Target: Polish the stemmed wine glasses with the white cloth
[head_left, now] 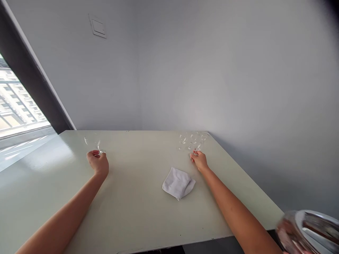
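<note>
My left hand [98, 162] is closed around the lower part of a clear stemmed glass [92, 141] at the left of the table, its bowl showing above my fingers. Far over on the right, my right hand [199, 159] pinches the lower part of another clear stemmed glass [197, 146]. Beside and behind that hand stand several similar clear glasses [183, 139]. Between my arms, nearer the right one, lies a folded pale cloth [177, 182] that neither hand touches. Exact glass outlines are faint against the table.
The pale table [129, 197] meets grey walls at its back and right. At the lower right, a shiny, blurred round vessel [309, 229] stands by the table's front corner. A window [18, 102] is on the left, and a wall switch [98, 26] sits above.
</note>
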Tool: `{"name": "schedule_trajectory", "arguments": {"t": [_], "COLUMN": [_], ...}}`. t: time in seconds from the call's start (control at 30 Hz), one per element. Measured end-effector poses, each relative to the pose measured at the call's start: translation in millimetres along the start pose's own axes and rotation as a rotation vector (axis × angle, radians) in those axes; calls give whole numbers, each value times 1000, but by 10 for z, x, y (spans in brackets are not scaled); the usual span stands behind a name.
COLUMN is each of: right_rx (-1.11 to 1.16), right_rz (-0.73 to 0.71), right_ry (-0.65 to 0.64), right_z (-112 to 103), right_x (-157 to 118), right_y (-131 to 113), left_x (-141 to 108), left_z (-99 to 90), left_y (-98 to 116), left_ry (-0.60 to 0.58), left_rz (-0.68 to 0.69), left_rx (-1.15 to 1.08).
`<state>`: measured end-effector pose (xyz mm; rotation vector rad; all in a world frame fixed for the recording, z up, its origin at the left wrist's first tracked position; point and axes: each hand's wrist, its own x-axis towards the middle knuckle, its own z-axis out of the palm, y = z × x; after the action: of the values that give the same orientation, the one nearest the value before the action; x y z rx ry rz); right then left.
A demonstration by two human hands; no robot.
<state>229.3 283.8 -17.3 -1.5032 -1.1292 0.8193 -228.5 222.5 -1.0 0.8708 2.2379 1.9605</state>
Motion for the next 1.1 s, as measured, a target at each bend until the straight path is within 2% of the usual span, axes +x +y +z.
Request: {"name": "schedule_trajectory", "arguments": {"t": [0.1,0.23,0.37,0.43,0.53,0.63,0.77,0.87,0.97,1.1], "right_rx": [0,-4,2,17,52,77,-10,-52,-91,-146], "right_rz": [-3,-46,-157,-214,-309,-448,-455,-413,-353,-256], "right_ry": [4,-3,-70,-139,-290,-407,-439,-549,-594,-493], "right_z": [88,122,230,355,591,812,1019,1055,935,622], "right_x": [-23,-167,-466,-671,-1005,-1281,-1469,-1521,-1493,-1273], "right_y": [-18,-135,-447,-653,-936,-1105,-1144,-1090,-975,-726], "left_x": [-403,-938,-1369,-1533,-1691,-1727,-1632,-1441,-1074,-428], "left_z": [155,234,194,180,180,154,47,-41,-137,-352], "left_y": [199,514,896,1082,1294,1390,1314,1071,678,143], "left_ry": [-139,-421,-752,-873,-938,-900,-859,-855,-752,-554], "left_rz": [-1,60,202,303,398,365,211,118,57,-14], "left_rx": [-79,-155,-127,-144,-189,-172,-146,-122,-39,55]}}
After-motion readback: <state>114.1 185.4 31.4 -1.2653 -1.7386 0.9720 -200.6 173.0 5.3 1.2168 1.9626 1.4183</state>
